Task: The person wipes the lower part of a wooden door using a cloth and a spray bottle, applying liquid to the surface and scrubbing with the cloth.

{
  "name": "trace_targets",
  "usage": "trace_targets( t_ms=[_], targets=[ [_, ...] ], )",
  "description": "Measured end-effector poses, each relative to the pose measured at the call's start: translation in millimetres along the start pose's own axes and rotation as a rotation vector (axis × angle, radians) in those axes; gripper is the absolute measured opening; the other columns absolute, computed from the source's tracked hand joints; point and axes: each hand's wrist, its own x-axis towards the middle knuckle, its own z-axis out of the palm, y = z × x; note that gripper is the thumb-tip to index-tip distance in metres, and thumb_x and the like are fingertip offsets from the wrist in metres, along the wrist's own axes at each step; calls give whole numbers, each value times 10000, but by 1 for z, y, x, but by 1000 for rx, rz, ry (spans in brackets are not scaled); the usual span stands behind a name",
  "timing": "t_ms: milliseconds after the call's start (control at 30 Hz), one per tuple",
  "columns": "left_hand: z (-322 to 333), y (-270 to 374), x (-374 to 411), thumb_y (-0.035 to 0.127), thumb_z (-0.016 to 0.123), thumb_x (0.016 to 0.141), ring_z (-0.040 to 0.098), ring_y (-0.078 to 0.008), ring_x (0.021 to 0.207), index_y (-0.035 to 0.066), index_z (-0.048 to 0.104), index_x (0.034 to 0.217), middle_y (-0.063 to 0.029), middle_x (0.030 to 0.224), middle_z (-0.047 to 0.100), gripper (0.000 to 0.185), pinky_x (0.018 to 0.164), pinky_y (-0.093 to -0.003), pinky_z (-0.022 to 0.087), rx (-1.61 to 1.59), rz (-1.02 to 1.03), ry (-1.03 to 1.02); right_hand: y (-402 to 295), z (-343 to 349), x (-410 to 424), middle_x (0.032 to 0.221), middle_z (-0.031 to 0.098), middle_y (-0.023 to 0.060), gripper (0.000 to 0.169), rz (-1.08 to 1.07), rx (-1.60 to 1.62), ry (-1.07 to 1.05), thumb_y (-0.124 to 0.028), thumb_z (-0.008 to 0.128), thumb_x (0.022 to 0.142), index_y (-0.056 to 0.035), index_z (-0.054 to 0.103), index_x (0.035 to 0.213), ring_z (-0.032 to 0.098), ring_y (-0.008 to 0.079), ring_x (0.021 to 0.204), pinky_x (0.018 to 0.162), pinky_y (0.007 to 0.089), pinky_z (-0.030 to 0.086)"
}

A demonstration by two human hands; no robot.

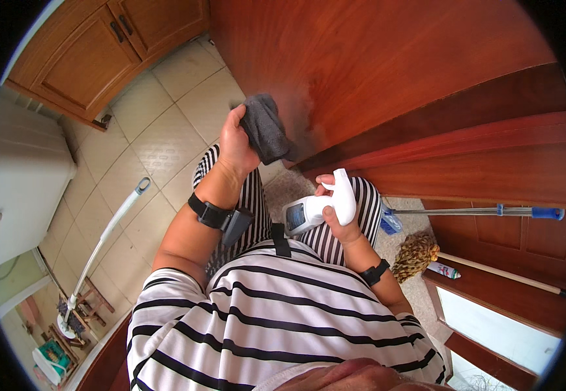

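Observation:
A dark grey cloth point(265, 128) is bunched in my left hand point(240, 141), beside the lower part of a reddish-brown wooden door point(381, 58). Pale haze or a misted patch shows on the door's surface just right of the cloth; whether the cloth touches the wood I cannot tell. Held in front of my right thigh, a white trigger spray bottle point(344, 200) lies tilted in my right hand point(344, 227). My thumb and fingers wrap its neck and trigger. The bottle's body bears a dark label and points left, while its nozzle faces the door.
Wooden cabinets point(87, 63) stand at upper left over beige floor tiles point(160, 154). A white mop point(104, 234) leans at left near a white appliance point(24, 176). On the right are a blue-ended pole point(459, 211), a feather duster point(412, 256) and an aerosol can point(443, 270).

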Motion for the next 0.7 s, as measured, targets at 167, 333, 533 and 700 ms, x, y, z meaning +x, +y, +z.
trace_targets(
  t_ms=[167, 333, 533, 700],
  targets=[
    [19, 26, -28, 407, 384, 978, 569, -369, 1179, 8, 514, 1342, -202, 1339, 563, 555, 1032, -489, 448, -18, 132, -399, 2, -3, -5, 1071, 552, 74, 585, 35, -9, 23, -367, 711, 866, -19, 520, 1296, 544, 155, 949, 865, 306, 449],
    [-12, 24, -15, 304, 596, 909, 576, -310, 1173, 69, 509, 1341, -141, 1319, 577, 500, 1009, -438, 478, 1554, 789, -627, 6, 1, -5, 1101, 556, 65, 590, -22, -15, 1, -385, 717, 871, -25, 524, 1297, 549, 154, 943, 865, 305, 455],
    [52, 19, -51, 123, 764, 633, 655, -284, 840, 109, 665, 1052, -84, 930, 675, 431, 735, -346, 529, 1061, 1108, -145, 8, -3, -12, 1035, 567, 55, 601, 32, -29, 38, -389, 716, 874, -28, 517, 1311, 547, 148, 953, 870, 298, 449],
    [64, 46, -50, 142, 725, 692, 655, -277, 865, 90, 668, 1013, -84, 901, 682, 330, 758, -337, 524, 1952, 1346, -130, 9, -5, -10, 1042, 561, 60, 605, 14, -51, 14, -378, 723, 872, -22, 512, 1315, 541, 146, 958, 868, 296, 447]
  ],
)
